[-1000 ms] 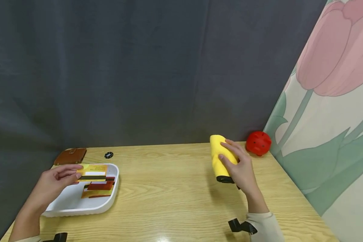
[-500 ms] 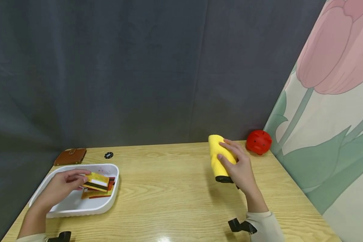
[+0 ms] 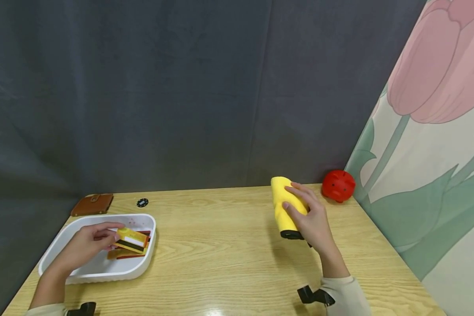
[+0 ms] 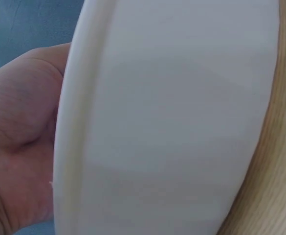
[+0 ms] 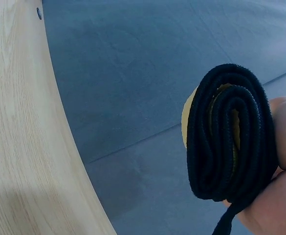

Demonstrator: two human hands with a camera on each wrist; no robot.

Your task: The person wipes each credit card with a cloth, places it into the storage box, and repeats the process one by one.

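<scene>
My left hand (image 3: 87, 245) pinches a yellow bank card (image 3: 132, 240) with a dark stripe, low inside the white tray (image 3: 149, 259). Under that card, red and orange cards (image 3: 126, 254) lie on the tray floor. In the left wrist view the tray's outer wall (image 4: 172, 117) hides the fingers and the card. On the right, my right hand (image 3: 311, 216) grips a rolled yellow cloth (image 3: 283, 206) with black edging, raised over the table. Its coiled black end (image 5: 231, 137) faces the right wrist camera.
A brown leather wallet (image 3: 92, 204) lies behind the tray, with a black poker chip (image 3: 142, 202) beside it. A red piggy bank (image 3: 338, 186) stands at the back right corner of the wooden table (image 3: 209, 245). A dark curtain (image 3: 197, 96) hangs behind.
My left hand has moved right and down into the tray, and the yellow card has tilted and come over the other cards. My right hand and the cloth have hardly moved.
</scene>
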